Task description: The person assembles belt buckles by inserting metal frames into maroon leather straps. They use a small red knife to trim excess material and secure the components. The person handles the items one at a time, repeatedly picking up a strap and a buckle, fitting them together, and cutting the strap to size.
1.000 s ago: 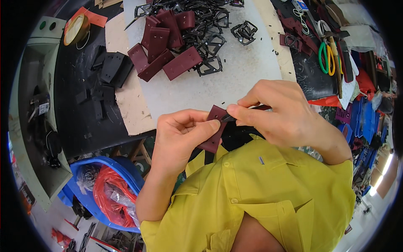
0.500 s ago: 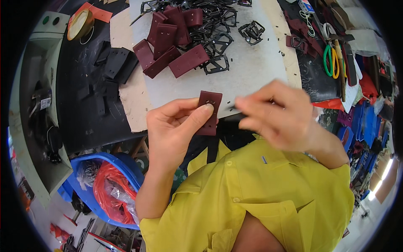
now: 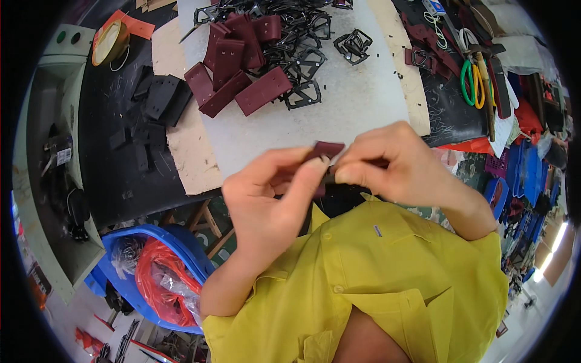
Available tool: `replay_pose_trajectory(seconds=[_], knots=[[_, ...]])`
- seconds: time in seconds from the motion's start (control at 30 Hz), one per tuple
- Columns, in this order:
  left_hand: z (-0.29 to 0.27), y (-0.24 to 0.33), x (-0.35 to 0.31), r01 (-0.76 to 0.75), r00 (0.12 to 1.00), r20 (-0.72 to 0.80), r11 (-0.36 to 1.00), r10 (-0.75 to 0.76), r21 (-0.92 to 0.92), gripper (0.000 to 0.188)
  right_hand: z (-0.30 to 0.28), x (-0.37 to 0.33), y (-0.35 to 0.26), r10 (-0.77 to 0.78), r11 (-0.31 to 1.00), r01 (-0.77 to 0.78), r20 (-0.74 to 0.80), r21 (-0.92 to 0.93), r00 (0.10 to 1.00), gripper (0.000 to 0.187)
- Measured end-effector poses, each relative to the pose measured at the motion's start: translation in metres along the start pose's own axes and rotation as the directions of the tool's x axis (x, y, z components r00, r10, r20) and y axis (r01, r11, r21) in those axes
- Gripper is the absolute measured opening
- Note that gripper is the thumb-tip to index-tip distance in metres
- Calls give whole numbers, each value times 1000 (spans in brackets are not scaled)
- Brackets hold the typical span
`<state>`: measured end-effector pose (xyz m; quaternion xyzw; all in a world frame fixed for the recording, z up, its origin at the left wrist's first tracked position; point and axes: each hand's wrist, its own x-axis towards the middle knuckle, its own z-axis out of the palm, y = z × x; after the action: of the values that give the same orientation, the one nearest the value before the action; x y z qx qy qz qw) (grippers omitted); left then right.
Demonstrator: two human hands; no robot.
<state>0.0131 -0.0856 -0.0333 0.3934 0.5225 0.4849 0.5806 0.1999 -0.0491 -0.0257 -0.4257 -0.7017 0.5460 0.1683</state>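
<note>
My left hand pinches a burgundy leather strap piece between thumb and fingers, just past the table's near edge. Most of the piece is hidden behind the fingers. My right hand is closed in a pinch at the strap's right side, its fingertips against it. Something small and pale shows by those fingertips, too blurred to name. Beyond the hands, a pile of burgundy strap pieces with punched holes lies against a heap of black metal buckles. One small cluster of buckles sits apart to the right.
Black strap pieces are stacked at the left on the dark tabletop. A pale board lies under the white sheet. Green- and yellow-handled tools lie at the right. Below left stands a blue tub with red plastic bags.
My right hand has moved left to the strap piece and now pinches at it. My left hand has shifted slightly right, turning the piece. The view has moved a little.
</note>
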Motion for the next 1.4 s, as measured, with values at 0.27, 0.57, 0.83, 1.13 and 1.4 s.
replay_pose_trajectory(seconds=[0.27,0.57,0.83,1.13,1.4], knots=[[9,-18,11,-94,987,-163,805,-4,-586,9,19,15,-15,327,770,-153,-176,620,929,18],[-12,4,4,173,985,18,985,-172,-16,23,-6,7,-13,-193,938,112,-222,-329,956,24],[-13,1,6,203,971,-96,966,-220,-162,18,-3,-7,-10,-573,638,305,-172,-707,801,36],[6,5,-5,51,985,-162,999,-51,-8,17,-9,-8,0,-493,691,265,-169,-673,854,27],[-1,-3,6,58,977,-201,993,-77,-100,26,-8,-4,-11,-435,824,184,-392,-536,811,21]])
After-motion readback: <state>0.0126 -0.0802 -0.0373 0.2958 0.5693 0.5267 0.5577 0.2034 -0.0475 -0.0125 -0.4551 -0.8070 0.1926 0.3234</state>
